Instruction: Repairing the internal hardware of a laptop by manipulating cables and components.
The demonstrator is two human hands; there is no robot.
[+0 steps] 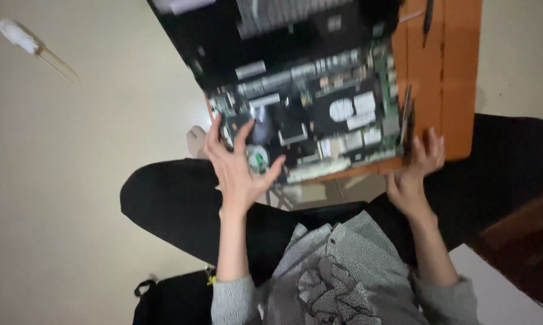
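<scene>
the opened laptop lies on an orange table. left hand hovers splayed, holding nothing; right hand grips the near corner. best to steady that corner and touch only board edges.

Around the spot you're holding, the floor spreads pale cream and bare — dimly lit, with soft shadow and no sharp highlights. Under your grip sits a small orange wooden table with visible plank seams, and to the lower right of it a dark brown wooden piece of furniture edges into view beside a lighter grey patch of floor. Well away to the upper left lies a white-tipped stick, and below your grip, near the bottom edge, a black bag rests on the floor.
</scene>
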